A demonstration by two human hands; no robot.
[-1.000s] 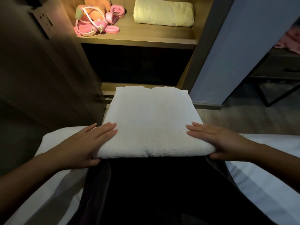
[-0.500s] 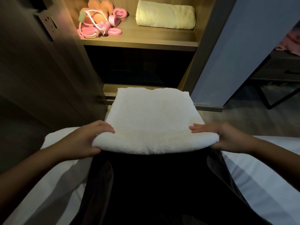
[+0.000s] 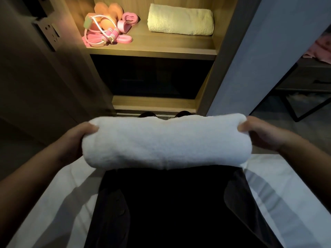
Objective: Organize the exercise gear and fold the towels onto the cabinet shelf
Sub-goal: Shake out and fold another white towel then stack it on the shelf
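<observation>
I hold the folded white towel (image 3: 165, 142) in the air above my lap, between the bed (image 3: 53, 203) and the cabinet, gripped by its two ends. My left hand (image 3: 77, 140) and right hand (image 3: 265, 135) each pinch an end, thumb on top. My fingers are curled underneath, so I cannot see how much cloth they have.

Nothing supports the middle, and that is my main worry. The far edge already dips at the centre, so I think the layers could slide and the fold fall open if either grip slackens or I pull my hands apart.

The lit shelf (image 3: 161, 49) looks tight as well. The cream towel (image 3: 180, 19) fills its right side and the pink exercise gear (image 3: 105, 29) is heaped on the left, close to the front lip. The gap between them looks narrower than my bundle. If I push it in flat I could shove the gear off the edge or rumple the cream towel. Setting it on top of the cream towel seems safer, though a thick, soft stack may lean and roll forward.
</observation>
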